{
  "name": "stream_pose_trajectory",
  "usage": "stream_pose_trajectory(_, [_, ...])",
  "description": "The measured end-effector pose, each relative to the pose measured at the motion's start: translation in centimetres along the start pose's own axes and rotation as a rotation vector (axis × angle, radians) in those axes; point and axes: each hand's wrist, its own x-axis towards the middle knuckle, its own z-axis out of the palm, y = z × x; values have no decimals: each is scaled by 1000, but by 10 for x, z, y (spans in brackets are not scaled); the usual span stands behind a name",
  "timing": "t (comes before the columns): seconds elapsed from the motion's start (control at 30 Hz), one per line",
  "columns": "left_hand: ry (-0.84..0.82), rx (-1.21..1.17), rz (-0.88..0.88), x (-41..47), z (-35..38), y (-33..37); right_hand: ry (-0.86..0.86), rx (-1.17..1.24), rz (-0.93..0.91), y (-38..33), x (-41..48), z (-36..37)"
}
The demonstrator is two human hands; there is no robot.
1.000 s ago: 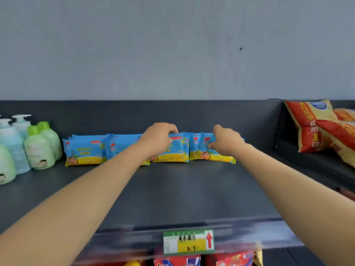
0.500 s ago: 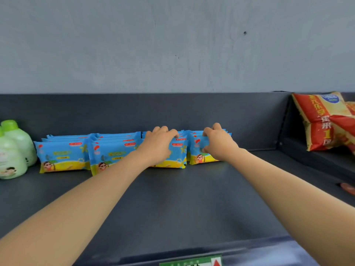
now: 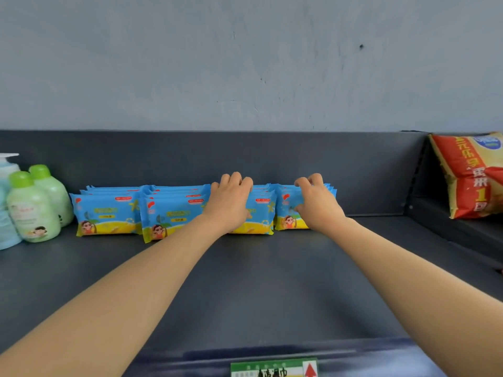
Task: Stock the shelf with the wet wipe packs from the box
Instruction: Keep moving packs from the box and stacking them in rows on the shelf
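Observation:
Blue and yellow wet wipe packs stand upright in a row of several stacks along the back of the dark shelf [image 3: 258, 281]. The two left stacks [image 3: 109, 216] [image 3: 171, 216] stand free. My left hand [image 3: 231, 202] grips the third stack [image 3: 261, 216], fingers curled over its top edge. My right hand [image 3: 315, 202] grips the rightmost stack [image 3: 285, 213] the same way, with the thumb on its front. Both stacks touch each other. The box is out of view.
Green lotion bottles [image 3: 32, 210] and a pump bottle stand at the far left, beside the packs. A red and yellow snack bag [image 3: 473, 175] leans on the neighbouring shelf at the right. A price tag [image 3: 275, 370] sits on the shelf's front edge.
Both hands stay on the two right stacks. Their fingers have slid up over the top edges, and the rightmost stack now stands straighter against its neighbour.

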Motion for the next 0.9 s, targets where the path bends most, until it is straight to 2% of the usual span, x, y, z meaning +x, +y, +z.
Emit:
stream_pose_trajectory(0.23, [70,91,-58,-9,7,8,40,22,-8,-3,-16,-9])
stream_pose_trajectory(0.67, [56,2,-85,-20,-2,14,59,71,-43,-4,-45,-20])
stream_pose_trajectory(0.9, [123,-178,29,-43,-35,74,116,131,-25,13,-84,-48])
